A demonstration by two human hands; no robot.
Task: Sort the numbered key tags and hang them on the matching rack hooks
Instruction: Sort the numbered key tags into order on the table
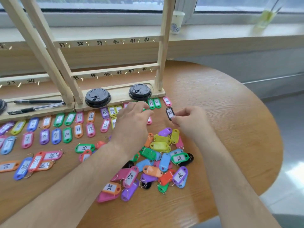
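Right hand (189,120) pinches black "22" tag (170,113); left hand (131,117) over the sorted rows.

Tag is glossy black plastic, oblong with rounded ends, a white paper label and a metal ring on top, held upright at its lower end by thumb and fingertips, just below a pink "22" tag (167,101) lying on the wood-grain round surface (230,104). Left hand is palm down, fingers curled toward the tags; grip cannot be told, since the fingers hide what is under them. Loose pile (162,163) of coloured tags lies between the forearms. Sorted rows (79,129) run along the base of the pale wooden rack (162,51), which has handwritten numbers and small brass hooks. Two black cup lids (98,97) and pens (37,101) sit in the base tray.
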